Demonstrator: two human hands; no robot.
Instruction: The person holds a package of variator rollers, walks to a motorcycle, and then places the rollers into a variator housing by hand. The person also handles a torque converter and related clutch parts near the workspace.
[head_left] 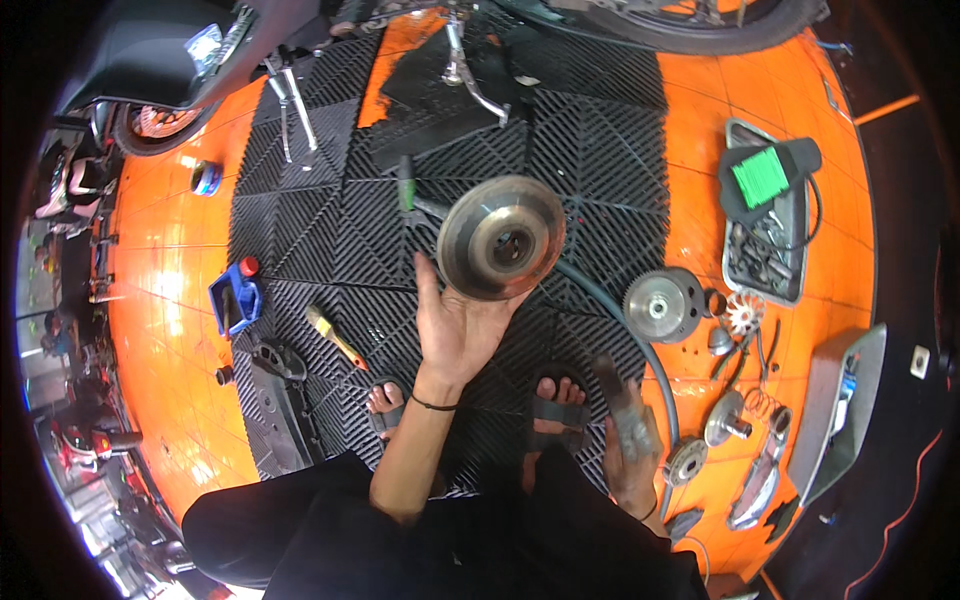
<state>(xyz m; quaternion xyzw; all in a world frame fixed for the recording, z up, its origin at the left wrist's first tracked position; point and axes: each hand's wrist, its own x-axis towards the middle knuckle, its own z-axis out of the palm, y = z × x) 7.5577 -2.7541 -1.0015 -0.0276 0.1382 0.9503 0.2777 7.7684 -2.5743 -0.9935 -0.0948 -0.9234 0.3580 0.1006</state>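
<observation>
My left hand (458,335) supports a round metal pulley disc (480,252) in front of me, its dished face and central hole turned up. The thumb stands at the left rim, and the other fingers are mostly hidden behind the disc. Low on the right, beside my foot, my right hand (632,472) is closed around a flat greyish piece (634,428), too smeared by motion to name. Beyond the disc lies a tool with a green handle (406,185), partly covered by it.
Black ribbed matting (330,215) covers the orange floor. Left are a brush (335,335), a blue bottle (236,298) and a long dark cover (285,405). Right lie a hose (640,338), a toothed metal wheel (660,306), a fan wheel (743,314) and a metal tray (735,270). Motorcycles stand ahead.
</observation>
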